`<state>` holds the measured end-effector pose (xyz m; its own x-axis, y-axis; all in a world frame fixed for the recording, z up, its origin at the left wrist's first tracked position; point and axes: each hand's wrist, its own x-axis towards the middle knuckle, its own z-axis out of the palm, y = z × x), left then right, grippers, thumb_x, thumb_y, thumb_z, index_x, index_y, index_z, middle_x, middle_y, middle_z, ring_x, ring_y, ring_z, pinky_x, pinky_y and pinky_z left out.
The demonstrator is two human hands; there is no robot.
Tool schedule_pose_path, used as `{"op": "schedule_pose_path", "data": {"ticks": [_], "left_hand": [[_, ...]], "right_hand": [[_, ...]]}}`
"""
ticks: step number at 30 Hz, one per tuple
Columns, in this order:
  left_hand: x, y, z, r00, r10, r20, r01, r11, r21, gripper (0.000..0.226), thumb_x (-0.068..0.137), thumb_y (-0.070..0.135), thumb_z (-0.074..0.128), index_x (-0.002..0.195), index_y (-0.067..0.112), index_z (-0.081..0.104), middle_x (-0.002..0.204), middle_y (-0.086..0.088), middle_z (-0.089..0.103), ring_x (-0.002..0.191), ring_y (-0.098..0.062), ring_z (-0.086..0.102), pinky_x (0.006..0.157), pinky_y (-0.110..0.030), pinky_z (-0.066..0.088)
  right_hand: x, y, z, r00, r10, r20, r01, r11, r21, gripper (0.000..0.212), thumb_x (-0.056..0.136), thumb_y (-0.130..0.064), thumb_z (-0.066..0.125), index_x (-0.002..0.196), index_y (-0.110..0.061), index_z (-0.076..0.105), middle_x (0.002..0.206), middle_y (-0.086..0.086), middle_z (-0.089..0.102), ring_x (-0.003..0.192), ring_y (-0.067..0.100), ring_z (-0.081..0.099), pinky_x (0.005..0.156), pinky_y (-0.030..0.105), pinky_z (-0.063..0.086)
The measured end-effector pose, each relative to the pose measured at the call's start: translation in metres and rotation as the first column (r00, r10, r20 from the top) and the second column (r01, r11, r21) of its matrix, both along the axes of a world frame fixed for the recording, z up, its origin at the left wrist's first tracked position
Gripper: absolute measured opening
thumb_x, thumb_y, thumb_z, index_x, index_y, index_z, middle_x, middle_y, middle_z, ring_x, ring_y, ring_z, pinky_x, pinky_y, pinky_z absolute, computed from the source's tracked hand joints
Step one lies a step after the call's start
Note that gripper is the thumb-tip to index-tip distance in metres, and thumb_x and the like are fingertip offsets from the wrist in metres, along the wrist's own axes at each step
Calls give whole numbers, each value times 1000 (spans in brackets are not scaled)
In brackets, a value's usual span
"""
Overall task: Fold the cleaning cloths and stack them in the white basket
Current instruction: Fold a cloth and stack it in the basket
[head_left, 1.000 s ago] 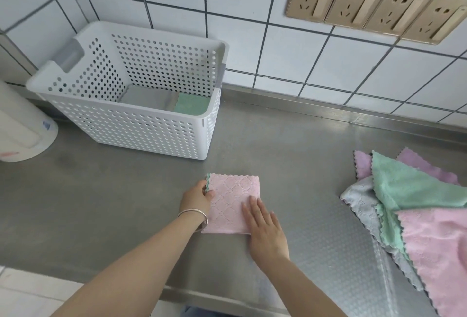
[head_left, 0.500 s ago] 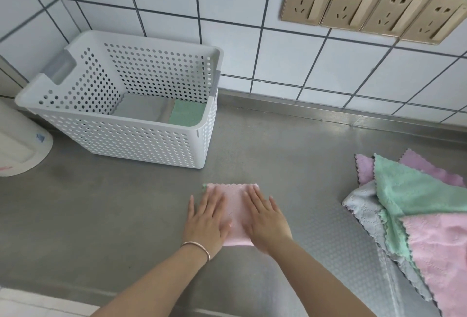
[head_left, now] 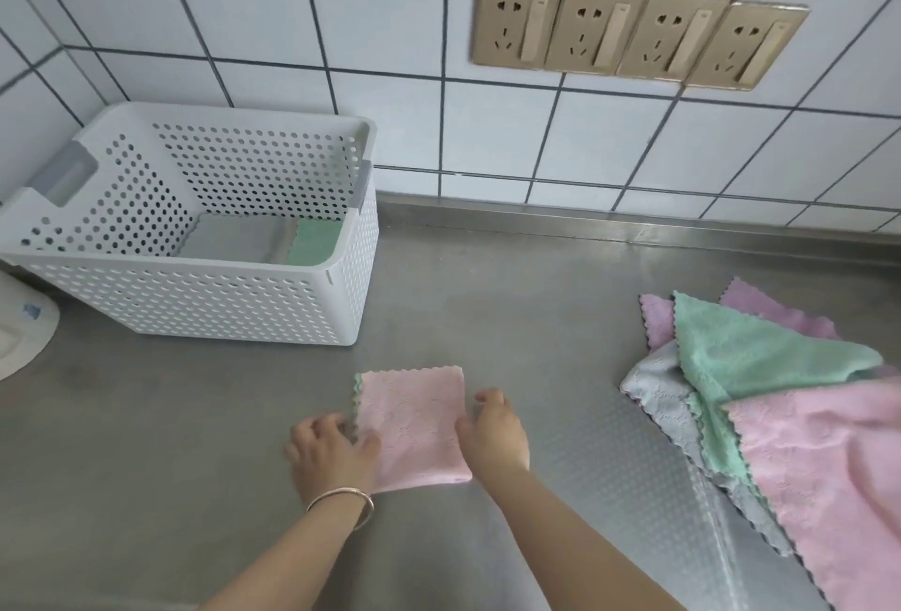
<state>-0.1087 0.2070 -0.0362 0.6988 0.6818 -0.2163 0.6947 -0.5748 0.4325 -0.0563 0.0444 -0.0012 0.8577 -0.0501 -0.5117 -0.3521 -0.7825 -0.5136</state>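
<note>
A folded pink cloth (head_left: pixel 412 425) lies flat on the steel counter, in front of the white perforated basket (head_left: pixel 336 264). My left hand (head_left: pixel 334 454) grips the cloth's left edge with curled fingers and the thumb on top. Against the right edge sits my right hand (head_left: pixel 492 435), its fingers curled round that edge. Inside the basket a folded green cloth (head_left: pixel 312 242) lies at the right, beside a grey layer (head_left: pixel 234 240). Unfolded cloths are heaped at the right: green (head_left: pixel 755 352), pink (head_left: pixel 819 464) and grey (head_left: pixel 658 386).
A white round object (head_left: pixel 19 337) stands at the far left beside the basket. The tiled wall behind the counter carries a row of gold sockets (head_left: pixel 634 30). Bare steel counter (head_left: pixel 512 308) lies between the basket and the heap.
Both hands were pressing flat on top of the folded pink cloth. They have slid outward to its left and right edges and curled their fingers. The camera has tilted upward.
</note>
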Motion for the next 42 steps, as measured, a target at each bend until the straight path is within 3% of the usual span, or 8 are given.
{"op": "schedule_pose_path", "data": {"ticks": [4,6,12,19,22,31,36,42], "left_hand": [[-8,-4,-2,984,83,-158,-88,996,-25,30,80,34,57,101,16,68,125,-15,44,115,-34,39,98,-36,37],[-9,-6,-5,985,41,-165,-53,996,-67,27,84,33,53,96,14,70,121,-18,52,111,-35,45,95,-36,40],[-16,-21,17,994,106,37,-89,944,-318,23,90,22,54,102,3,62,100,-16,66,87,-28,55,74,-30,35],[-15,-27,102,915,74,397,52,953,-297,11,89,21,59,79,19,54,70,7,57,73,-22,52,60,-18,37],[-8,-8,147,817,22,576,100,979,-178,15,87,19,62,75,16,53,63,12,54,61,-7,51,55,-3,35],[58,130,248,535,-82,841,158,987,-4,16,85,26,60,75,31,49,61,27,58,60,16,52,61,-3,36],[122,225,257,705,-232,670,218,970,105,13,88,18,56,97,25,49,87,10,57,69,-4,55,63,-20,36],[204,308,214,875,-480,-63,485,867,120,29,88,11,42,75,32,57,95,5,59,79,-15,53,69,-20,37]], "right_hand": [[-7,-6,-2,979,-41,-200,75,984,161,12,84,-19,44,83,-18,56,84,3,59,75,20,55,61,21,40],[-10,-9,-3,970,-55,-237,110,968,226,25,83,-19,45,59,-17,41,61,-1,44,52,15,41,45,20,31],[-24,-31,0,925,-137,-354,288,861,419,34,83,-23,55,57,-19,34,57,1,30,48,16,27,42,21,19],[-20,-35,71,989,-148,20,110,813,572,24,90,-22,56,70,-13,48,63,-3,45,55,11,39,46,14,31],[-10,-15,124,980,-154,125,35,756,653,19,91,-21,56,74,-13,52,61,-7,47,49,5,39,44,10,31],[63,113,235,911,-120,395,-226,657,720,22,88,-26,60,68,-22,52,54,-15,46,52,8,39,56,23,32],[132,204,227,940,-89,329,-167,722,671,20,89,-26,58,71,-18,54,57,-8,47,46,6,41,53,22,35],[199,283,154,999,52,7,-49,869,493,24,91,-18,54,68,-14,51,64,2,53,53,13,50,45,19,40]]}}
